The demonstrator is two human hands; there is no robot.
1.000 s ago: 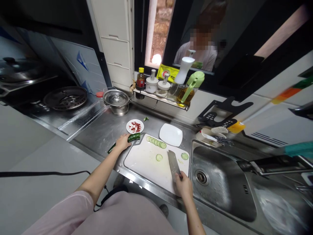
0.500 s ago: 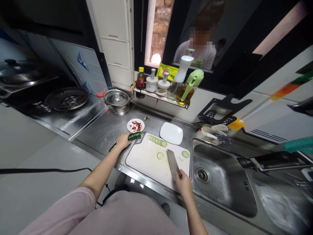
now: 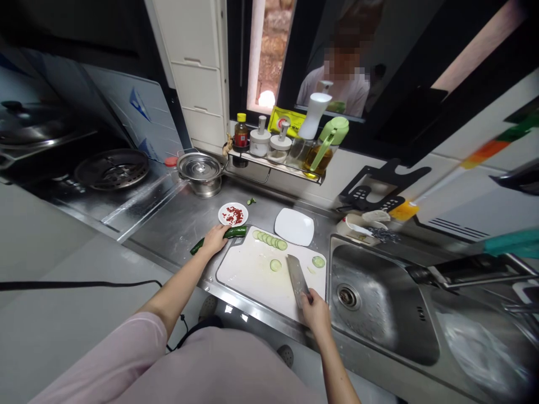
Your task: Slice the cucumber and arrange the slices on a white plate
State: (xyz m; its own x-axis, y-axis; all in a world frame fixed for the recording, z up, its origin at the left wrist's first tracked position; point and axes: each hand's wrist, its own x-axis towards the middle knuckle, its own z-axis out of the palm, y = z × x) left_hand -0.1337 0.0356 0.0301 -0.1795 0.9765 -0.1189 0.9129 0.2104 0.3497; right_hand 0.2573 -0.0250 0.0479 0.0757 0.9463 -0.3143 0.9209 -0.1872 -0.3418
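My left hand (image 3: 215, 239) is closed over the middle of a dark green cucumber (image 3: 237, 232), whose right end reaches the cutting board's handle corner. On the white cutting board (image 3: 248, 280) lies an overlapping row of cucumber slices (image 3: 270, 240), with one loose slice (image 3: 275, 265) below it and another slice (image 3: 318, 262) at the right edge. My right hand (image 3: 315, 310) grips the handle of a cleaver (image 3: 297, 276), its blade resting low over the right part of the board. A small plate of chopped red pieces (image 3: 222, 221) stands just beyond my left hand.
Behind the board lies a white square plate (image 3: 293, 226). A steel sink (image 3: 379, 314) borders the board's right side. A lidded pot (image 3: 202, 174) stands at the back left, beside a hob (image 3: 112, 168). Above the counter, a rack (image 3: 269, 163) carries bottles and jars.
My left hand and the cucumber have shifted slightly to the right, and more of the cucumber's left end shows. The cleaver and my right hand have stayed nearly still.
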